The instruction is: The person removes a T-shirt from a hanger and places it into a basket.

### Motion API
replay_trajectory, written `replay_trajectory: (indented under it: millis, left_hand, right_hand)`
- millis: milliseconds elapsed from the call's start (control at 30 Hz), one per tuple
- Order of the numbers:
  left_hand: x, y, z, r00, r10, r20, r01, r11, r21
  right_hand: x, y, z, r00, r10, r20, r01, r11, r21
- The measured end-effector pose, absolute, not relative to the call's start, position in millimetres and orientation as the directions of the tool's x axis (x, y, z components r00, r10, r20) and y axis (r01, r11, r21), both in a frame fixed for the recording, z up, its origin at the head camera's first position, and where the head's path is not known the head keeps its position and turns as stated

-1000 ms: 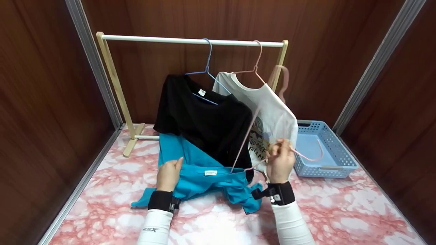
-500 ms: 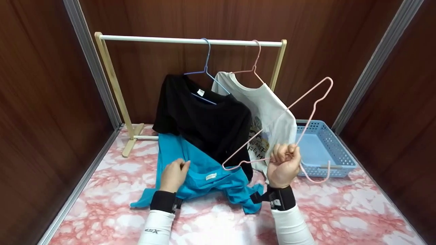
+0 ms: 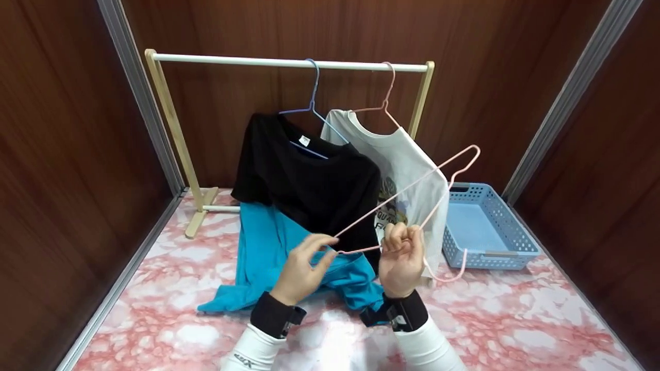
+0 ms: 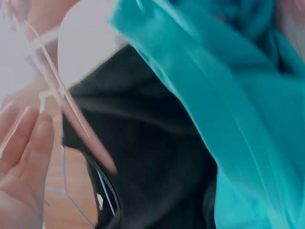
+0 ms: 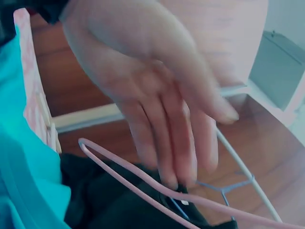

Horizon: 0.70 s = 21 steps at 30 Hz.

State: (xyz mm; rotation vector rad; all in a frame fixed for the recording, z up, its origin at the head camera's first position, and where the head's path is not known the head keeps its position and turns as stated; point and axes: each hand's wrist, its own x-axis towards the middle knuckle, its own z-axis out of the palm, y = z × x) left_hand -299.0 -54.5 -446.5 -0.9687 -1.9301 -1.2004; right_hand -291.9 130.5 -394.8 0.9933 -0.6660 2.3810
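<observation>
My right hand (image 3: 399, 268) grips a pink wire hanger (image 3: 397, 195), with its hook pointing up and right. My left hand (image 3: 299, 275) is at the hanger's left end, thumb and fingers spread apart. In the left wrist view, the left hand's fingers (image 4: 35, 138) are straight and apart from the hanger (image 4: 71, 112). The right wrist view shows a hand with nearly straight fingers beside the hanger (image 5: 228, 208); the right hand's grip is not visible there. Beneath both hands lies a teal shirt (image 3: 263, 247), its collar label hidden.
A rack with a white bar (image 3: 232, 60) stands behind. From it hang a black T-shirt (image 3: 309, 190) on a blue hanger (image 3: 313, 93) and a white printed T-shirt (image 3: 392, 159) on a pink one. A blue basket (image 3: 474, 221) sits to the right.
The left hand has let go of the teal shirt's collar and moved right to the hanger's end. The right hand has tilted the hanger, its hook swinging right, then shifted it left.
</observation>
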Motion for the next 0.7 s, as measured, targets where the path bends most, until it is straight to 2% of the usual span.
replay_trajectory:
  millis: [200,467,600,700]
  left_hand:
    - [-291.1,-45.4,-448.8,-0.577,0.373,0.727,0.815,0.321,0.482]
    - [-289.1,-49.5,-444.9,-0.600,0.333,0.727,0.790,0.389,0.474]
    - [-286.7,-59.4,-435.4,-0.645,0.361,0.673,0.764,0.337,0.550]
    - [-285.4,-71.6,-427.5,-0.695,0.372,0.616,0.719,0.327,0.614]
  right_hand:
    - [-285.8,120.4,-399.4,-0.603,0.180,0.777,-0.610,-0.732,-0.303]
    - [-280.8,115.8,-398.1,-0.540,0.053,0.840,-0.628,-0.690,-0.360]
    - [-281.8,117.7,-395.0,-0.538,0.010,0.843,-0.634,-0.663,-0.397]
    - [-286.2,123.2,-395.2,-0.532,-0.056,0.845,-0.664,-0.591,-0.457]
